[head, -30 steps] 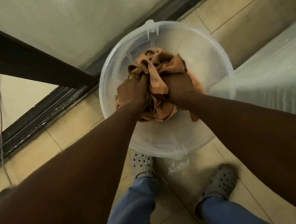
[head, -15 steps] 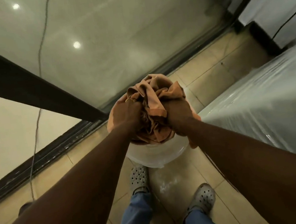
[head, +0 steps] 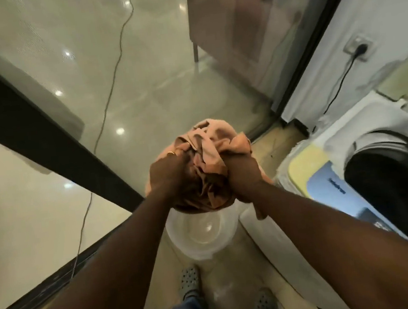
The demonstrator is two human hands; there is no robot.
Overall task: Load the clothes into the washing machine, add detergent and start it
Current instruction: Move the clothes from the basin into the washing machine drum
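Observation:
A bundle of orange-brown clothes (head: 210, 153) hangs in the air at the middle of the view. My left hand (head: 168, 176) grips its left side and my right hand (head: 243, 172) grips its right side. Straight below the bundle, a clear plastic bucket (head: 182, 237) stands on the tiled floor and looks empty. At the right, the top-loading washing machine (head: 304, 175) is wrapped in plastic film, and its dark round drum opening (head: 393, 181) is uncovered. The bundle is left of the machine and above its top.
A glass sliding door with a dark frame (head: 40, 139) runs along the left. A wall socket (head: 359, 49) with a black plug and cable sits behind the machine. My feet in grey clogs (head: 189, 278) stand on the tiles just before the bucket.
Both hands have lifted the clothes up out of the bucket. The view has tilted up and right, bringing the washing machine's opening into sight.

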